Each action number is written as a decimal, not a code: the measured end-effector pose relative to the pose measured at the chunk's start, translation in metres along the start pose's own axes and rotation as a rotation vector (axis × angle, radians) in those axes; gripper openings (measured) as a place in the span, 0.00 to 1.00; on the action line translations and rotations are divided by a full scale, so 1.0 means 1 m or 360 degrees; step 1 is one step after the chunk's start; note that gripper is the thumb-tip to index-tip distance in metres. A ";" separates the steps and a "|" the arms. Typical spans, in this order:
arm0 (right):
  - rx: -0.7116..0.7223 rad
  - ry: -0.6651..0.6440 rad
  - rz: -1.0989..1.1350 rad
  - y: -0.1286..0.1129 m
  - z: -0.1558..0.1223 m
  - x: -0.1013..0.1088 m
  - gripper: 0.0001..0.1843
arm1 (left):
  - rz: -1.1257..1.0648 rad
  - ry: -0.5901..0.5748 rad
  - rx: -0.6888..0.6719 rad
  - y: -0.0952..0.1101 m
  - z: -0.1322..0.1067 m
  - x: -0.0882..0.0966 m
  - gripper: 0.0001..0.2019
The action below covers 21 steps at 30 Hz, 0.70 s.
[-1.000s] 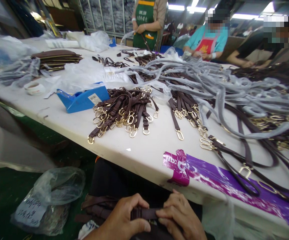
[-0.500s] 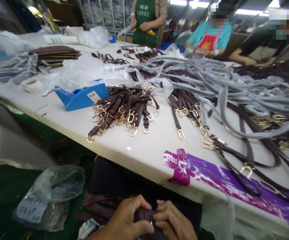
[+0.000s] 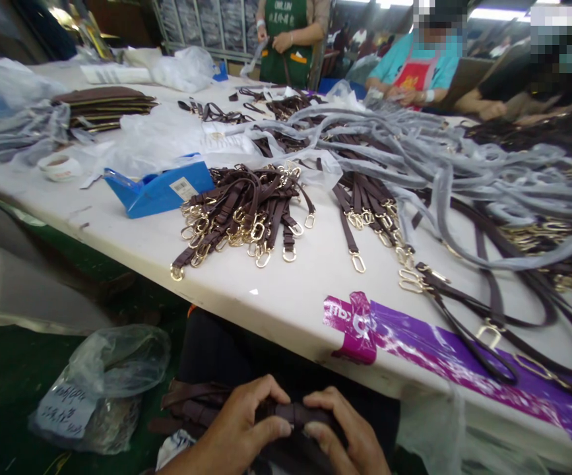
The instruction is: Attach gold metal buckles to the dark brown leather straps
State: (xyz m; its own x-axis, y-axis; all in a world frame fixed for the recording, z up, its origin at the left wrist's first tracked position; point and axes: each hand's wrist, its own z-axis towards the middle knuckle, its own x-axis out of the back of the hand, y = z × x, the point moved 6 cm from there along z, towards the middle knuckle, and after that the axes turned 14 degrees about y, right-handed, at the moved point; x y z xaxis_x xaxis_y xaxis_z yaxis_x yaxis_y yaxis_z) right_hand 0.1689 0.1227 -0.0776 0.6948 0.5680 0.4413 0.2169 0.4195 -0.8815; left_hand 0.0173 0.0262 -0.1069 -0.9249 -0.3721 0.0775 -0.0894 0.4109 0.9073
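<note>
Your left hand (image 3: 243, 422) and right hand (image 3: 349, 429) both pinch a dark brown strap (image 3: 299, 414), near the table (image 3: 226, 280) bearing a blue tape dispenser (image 3: 153, 195).

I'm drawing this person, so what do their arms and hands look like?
The left hand and right hand wear no gloves; no watch shows. Pale, dark-patterned cloth shows beside the left arm; whether it's a sleeve, I can't tell.

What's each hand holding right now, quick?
Left hand: closed, pinching a brown strap between thumb and fingers.
Right hand: closed on the same brown strap, thumb and fingers facing the left hand's.
</note>
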 end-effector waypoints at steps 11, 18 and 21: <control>0.0489 -0.0079 -0.0366 -0.023 0.013 -0.004 0.15 | -0.0101 0.0021 -0.0304 0.010 -0.002 -0.007 0.08; 0.0559 -0.0129 -0.0435 -0.021 0.006 -0.008 0.14 | -0.0239 0.0024 0.0055 0.006 0.003 -0.016 0.09; 0.0529 -0.0188 -0.0424 -0.016 0.002 -0.010 0.12 | -0.0194 -0.0059 0.0119 0.005 0.006 -0.019 0.07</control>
State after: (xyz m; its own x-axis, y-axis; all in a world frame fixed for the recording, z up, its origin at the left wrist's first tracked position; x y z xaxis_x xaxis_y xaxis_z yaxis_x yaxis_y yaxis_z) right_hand 0.1569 0.1113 -0.0674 0.5569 0.4783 0.6791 0.1322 0.7561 -0.6409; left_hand 0.0324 0.0399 -0.1060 -0.9184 -0.3926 -0.0482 -0.2281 0.4260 0.8755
